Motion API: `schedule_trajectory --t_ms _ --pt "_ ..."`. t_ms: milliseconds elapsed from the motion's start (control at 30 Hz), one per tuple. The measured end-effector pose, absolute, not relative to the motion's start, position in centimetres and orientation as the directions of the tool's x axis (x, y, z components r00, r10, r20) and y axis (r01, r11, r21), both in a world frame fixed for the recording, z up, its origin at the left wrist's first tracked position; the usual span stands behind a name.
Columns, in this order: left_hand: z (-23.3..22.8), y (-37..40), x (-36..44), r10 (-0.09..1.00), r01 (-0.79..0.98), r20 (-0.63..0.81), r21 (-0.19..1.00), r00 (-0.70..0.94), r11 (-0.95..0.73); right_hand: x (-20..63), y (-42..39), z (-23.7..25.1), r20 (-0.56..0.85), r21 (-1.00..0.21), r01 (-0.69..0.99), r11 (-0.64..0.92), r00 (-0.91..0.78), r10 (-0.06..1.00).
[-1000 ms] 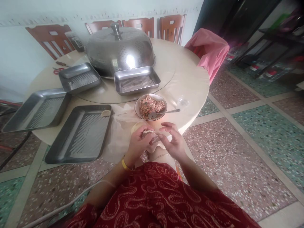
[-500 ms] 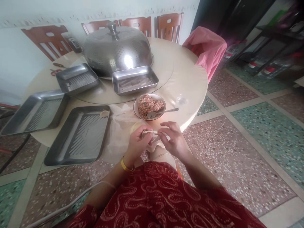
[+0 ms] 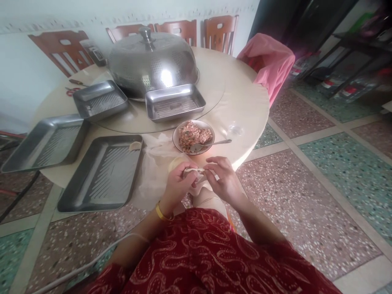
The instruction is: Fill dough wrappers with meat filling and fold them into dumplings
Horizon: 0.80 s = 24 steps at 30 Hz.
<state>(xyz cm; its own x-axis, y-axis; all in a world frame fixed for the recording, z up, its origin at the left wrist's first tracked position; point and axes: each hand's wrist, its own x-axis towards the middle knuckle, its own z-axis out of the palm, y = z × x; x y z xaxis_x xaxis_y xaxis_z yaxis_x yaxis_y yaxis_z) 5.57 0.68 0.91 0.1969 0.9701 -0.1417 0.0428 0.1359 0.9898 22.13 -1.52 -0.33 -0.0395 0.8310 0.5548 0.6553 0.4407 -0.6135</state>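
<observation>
My left hand [image 3: 180, 182] and my right hand [image 3: 222, 178] meet at the table's near edge. Both pinch a pale folded dumpling [image 3: 196, 169], the left at one end, the right thumb and fingertips at the other. Just beyond them stands a bowl [image 3: 175, 143] of pinkish minced filling [image 3: 190, 136], with a metal spoon [image 3: 214, 143] resting in it. A round yellowish stack of wrappers [image 3: 175, 163] is partly hidden behind my left hand, by a crumpled translucent plastic bag [image 3: 150, 179]. One finished dumpling [image 3: 135, 146] lies in the top right corner of the large metal tray [image 3: 65, 200].
Smaller metal trays [image 3: 105, 116] [image 3: 176, 116] sit at the back, and another tray [image 3: 18, 163] hangs over the table's left edge. A big perforated metal dome [image 3: 153, 61] covers the middle. Red-handled scissors [image 3: 70, 92] lie behind. A pink cloth [image 3: 269, 57] drapes a chair.
The view has shifted very slightly. Both hands keep their pinch on the dumpling in nearly the same place, with only tiny finger movement.
</observation>
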Motion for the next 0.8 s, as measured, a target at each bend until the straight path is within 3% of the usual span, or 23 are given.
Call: schedule_trajectory --t_ms 200,800 --pt "0.78 0.68 5.62 0.965 0.020 -0.173 0.985 0.199 0.172 22.12 -1.68 -0.66 0.470 -0.757 0.525 0.389 0.025 0.882" --pt "1.07 0.53 5.88 0.958 0.035 -0.192 0.981 0.214 0.188 21.99 -1.59 -0.52 0.516 -0.708 0.573 0.413 0.022 0.856"
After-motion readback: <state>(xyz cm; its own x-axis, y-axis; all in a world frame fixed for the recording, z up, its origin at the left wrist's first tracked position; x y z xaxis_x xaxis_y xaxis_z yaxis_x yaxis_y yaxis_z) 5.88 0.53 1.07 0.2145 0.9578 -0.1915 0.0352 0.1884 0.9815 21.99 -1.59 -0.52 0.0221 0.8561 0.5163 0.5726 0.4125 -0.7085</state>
